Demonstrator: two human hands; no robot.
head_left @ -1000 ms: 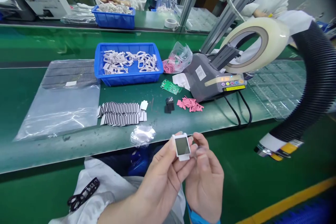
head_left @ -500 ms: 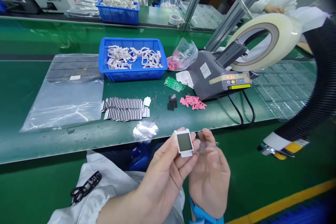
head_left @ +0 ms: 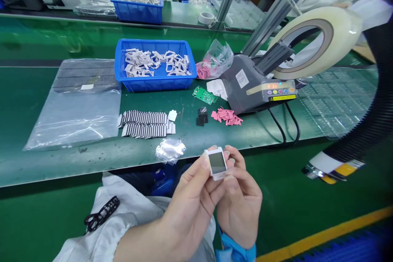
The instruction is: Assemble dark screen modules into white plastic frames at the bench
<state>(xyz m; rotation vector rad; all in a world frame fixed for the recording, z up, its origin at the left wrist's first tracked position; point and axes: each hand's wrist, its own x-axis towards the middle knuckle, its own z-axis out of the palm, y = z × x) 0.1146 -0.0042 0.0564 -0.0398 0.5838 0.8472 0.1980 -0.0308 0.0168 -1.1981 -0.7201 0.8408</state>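
Observation:
A small LCD screen [head_left: 217, 162] in a white plastic frame faces up, gripped at its left side between the thumb and fingers of my left hand [head_left: 193, 196]. My right hand [head_left: 241, 196] is closed at the frame's lower right corner. Its thumb and index finger pinch a thin clear film [head_left: 220, 176], which lies over the lower edge of the frame. How much of the screen the film covers is hard to see. Beyond my hands, a small pile of clear film pieces [head_left: 170, 150] rests at the table's front edge.
A blue bin [head_left: 156, 83] of white frames stands at the back, left of a tape dispenser [head_left: 245, 86]. Rows of dark-and-white pieces [head_left: 144, 124], pink strips [head_left: 227, 116], black pieces [head_left: 202, 116] and a green circuit board [head_left: 204, 95] lie between. A black hose [head_left: 365, 102] hangs at right.
My right hand has moved left with the clear film and now meets the frame's lower right corner. My left hand still holds the framed screen in nearly the same place.

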